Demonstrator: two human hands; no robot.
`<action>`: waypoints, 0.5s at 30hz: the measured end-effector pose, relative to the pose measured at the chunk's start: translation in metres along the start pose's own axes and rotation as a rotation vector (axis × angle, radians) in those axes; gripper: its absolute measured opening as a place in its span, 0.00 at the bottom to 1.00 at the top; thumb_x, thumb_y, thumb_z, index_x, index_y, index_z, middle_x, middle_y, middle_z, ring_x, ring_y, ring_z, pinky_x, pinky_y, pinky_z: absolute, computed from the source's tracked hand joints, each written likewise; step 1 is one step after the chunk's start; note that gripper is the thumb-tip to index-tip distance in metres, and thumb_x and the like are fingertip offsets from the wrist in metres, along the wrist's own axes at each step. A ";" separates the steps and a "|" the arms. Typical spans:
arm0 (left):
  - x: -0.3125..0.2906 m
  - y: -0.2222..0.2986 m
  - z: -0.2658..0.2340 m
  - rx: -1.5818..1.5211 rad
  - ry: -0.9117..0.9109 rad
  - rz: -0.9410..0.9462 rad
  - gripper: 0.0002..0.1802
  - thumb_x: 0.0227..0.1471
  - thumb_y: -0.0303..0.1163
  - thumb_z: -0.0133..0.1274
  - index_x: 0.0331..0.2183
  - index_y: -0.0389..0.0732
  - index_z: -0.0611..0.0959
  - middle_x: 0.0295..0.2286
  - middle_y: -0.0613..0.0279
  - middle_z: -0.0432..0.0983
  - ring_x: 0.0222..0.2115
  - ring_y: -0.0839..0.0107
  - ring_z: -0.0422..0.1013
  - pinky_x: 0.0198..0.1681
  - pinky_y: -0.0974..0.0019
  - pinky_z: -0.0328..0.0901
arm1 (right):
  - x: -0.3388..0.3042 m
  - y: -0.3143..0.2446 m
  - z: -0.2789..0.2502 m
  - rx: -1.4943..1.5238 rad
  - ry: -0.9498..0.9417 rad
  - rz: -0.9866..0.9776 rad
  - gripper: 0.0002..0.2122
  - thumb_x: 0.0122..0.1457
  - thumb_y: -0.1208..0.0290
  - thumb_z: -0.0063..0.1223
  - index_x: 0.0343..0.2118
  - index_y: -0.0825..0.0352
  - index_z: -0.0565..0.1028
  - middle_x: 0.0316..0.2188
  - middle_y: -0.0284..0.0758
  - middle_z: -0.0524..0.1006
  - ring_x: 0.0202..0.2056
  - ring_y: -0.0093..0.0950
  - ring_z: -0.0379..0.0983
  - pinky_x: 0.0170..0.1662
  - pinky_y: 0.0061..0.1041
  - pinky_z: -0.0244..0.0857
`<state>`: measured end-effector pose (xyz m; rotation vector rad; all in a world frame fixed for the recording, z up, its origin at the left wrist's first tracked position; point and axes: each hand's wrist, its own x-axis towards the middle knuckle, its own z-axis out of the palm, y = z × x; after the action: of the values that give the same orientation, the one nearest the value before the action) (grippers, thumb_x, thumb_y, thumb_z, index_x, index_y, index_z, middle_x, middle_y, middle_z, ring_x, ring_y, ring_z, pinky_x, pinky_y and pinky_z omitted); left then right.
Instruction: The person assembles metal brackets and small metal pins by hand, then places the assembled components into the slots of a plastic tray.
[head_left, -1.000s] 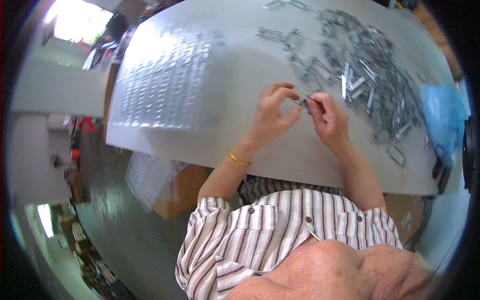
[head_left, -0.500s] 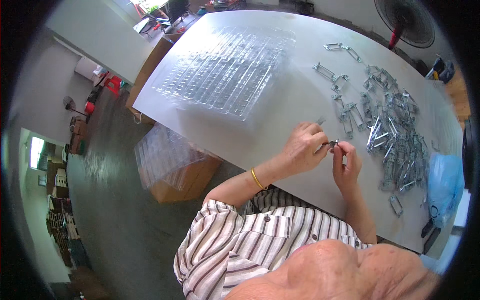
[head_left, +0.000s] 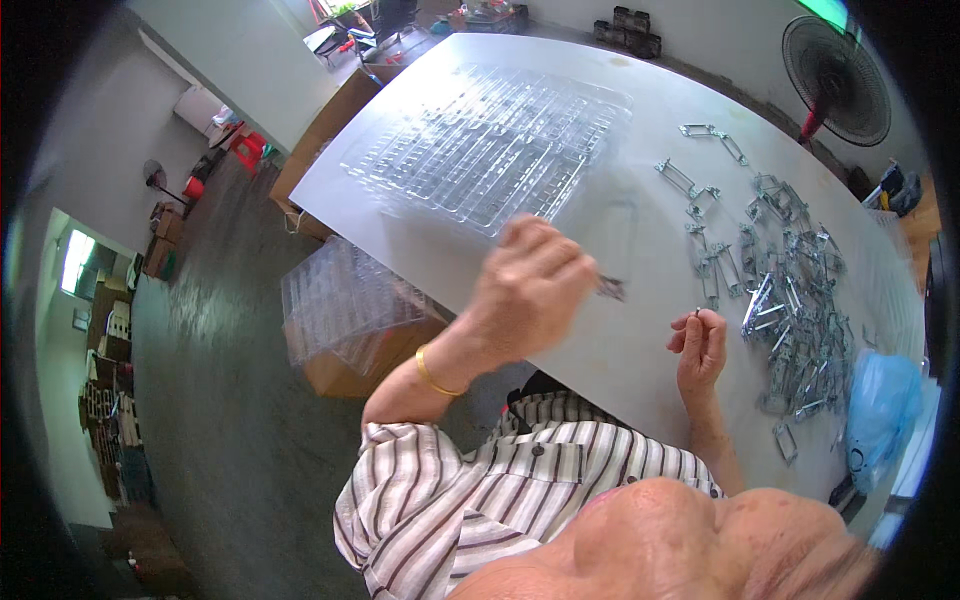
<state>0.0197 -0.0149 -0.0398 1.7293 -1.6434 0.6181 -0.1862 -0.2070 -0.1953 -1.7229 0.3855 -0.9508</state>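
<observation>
My left hand [head_left: 535, 285], a gold bangle on its wrist, is raised in front of the clear plastic tray [head_left: 480, 150] and blurred by motion. Its fingers are closed on a small metal piece [head_left: 611, 289] that sticks out to the right. My right hand [head_left: 700, 350] rests low over the white table, thumb and forefinger pinched together at a tiny dark bit too small to name. To its right lies a pile of metal brackets [head_left: 800, 310], long narrow frames heaped on one another.
A blue plastic bag [head_left: 884, 415] sits at the table's right edge. Left of the table, more clear trays [head_left: 345, 300] lie on a cardboard box [head_left: 370, 368]. A black fan [head_left: 835, 80] stands beyond the far right edge.
My hands have parted. The left one has moved left and up toward the clear tray with the small metal piece; the right one has dropped slightly. The whole view has shifted a little.
</observation>
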 end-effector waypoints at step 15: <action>-0.056 -0.260 -0.150 0.796 -0.211 -0.248 0.05 0.54 0.33 0.56 0.31 0.44 0.84 0.29 0.63 0.81 0.34 0.63 0.76 0.44 0.59 0.64 | 0.005 0.011 0.000 0.010 0.019 0.359 0.02 0.68 0.72 0.45 0.41 0.62 0.70 0.23 0.28 0.74 0.18 0.12 0.63 0.19 0.14 0.57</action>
<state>0.2872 0.1306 -0.0171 2.5890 -1.3566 1.0926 -0.1813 -0.2141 -0.2030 -1.5683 0.6759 -0.7061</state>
